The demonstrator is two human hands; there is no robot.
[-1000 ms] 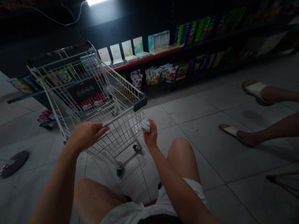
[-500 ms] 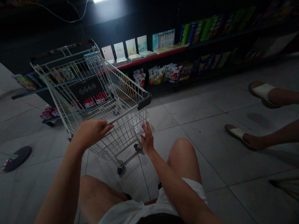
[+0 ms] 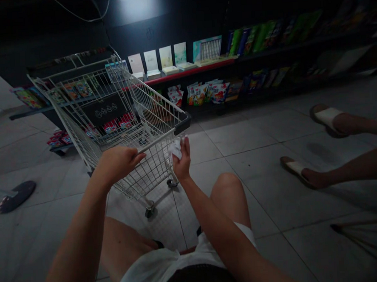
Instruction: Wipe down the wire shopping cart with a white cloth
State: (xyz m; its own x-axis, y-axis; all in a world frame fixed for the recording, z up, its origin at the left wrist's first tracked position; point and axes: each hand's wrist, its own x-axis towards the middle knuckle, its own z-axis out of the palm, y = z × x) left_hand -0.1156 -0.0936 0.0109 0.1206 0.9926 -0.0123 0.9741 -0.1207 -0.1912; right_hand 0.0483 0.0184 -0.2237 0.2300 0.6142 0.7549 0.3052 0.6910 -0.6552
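A wire shopping cart (image 3: 151,164) stands in front of my knees, its near end toward me. My left hand (image 3: 118,162) is closed around the cart's top front rail, thumb along the bar. In my right hand (image 3: 181,160) is a crumpled white cloth or tissue (image 3: 175,149), pinched in the fingers against the cart's right front corner, below the dark plastic corner cap (image 3: 182,122). Whether the cloth touches the wires is hard to tell. The basket appears to hold no goods; a dark panel (image 3: 103,111) with printed symbols hangs at its far end.
Behind the cart runs a dark shelf (image 3: 159,80) with boxes, books and snack bags (image 3: 201,93). At right are another person's feet in light slippers (image 3: 295,167) and thin dark legs of a stand (image 3: 340,227). A round dark base (image 3: 21,193) is on the left floor.
My right hand has moved up along the cart's corner with the white cloth. My left hand keeps its grip on the rail. The view has shifted slightly.
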